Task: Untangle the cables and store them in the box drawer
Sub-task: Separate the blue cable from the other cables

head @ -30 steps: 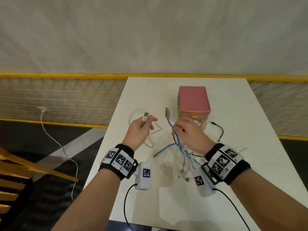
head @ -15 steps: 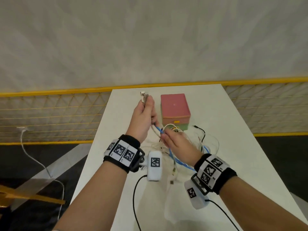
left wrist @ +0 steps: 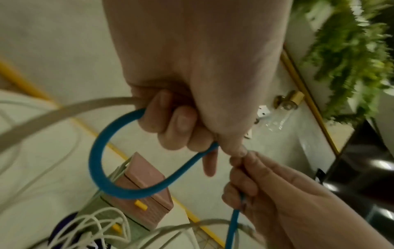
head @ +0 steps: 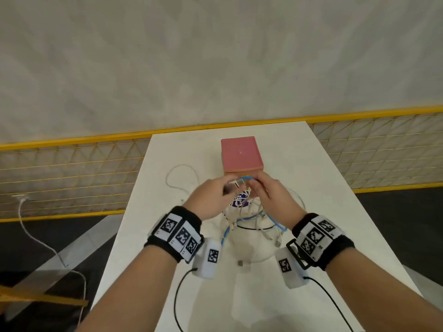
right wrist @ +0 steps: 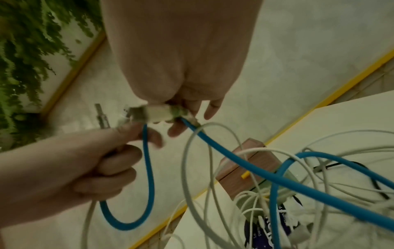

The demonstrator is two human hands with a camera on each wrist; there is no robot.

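A pink box (head: 241,153) with a yellow drawer handle (left wrist: 140,204) stands at the table's far middle. Just in front of it my two hands meet above the table. My left hand (head: 213,197) grips a loop of the blue cable (left wrist: 102,170) together with a grey-white cable (left wrist: 64,109), fingers curled round both. My right hand (head: 271,197) pinches the blue cable's pale plug end (right wrist: 157,112). Beneath both hands hangs a tangle of white cables (head: 254,224) and blue loops, and a black cable (head: 254,228) crosses it.
One white cable (head: 182,178) lies loose on the table (head: 323,212) left of the box. A purple-and-white pack (head: 241,200) sits under the hands before the box. A yellow railing with mesh (head: 72,168) runs behind the table.
My left hand has come down from its raised position and now meets my right hand in front of the box. The cable tangle hangs lower and nearer to me.
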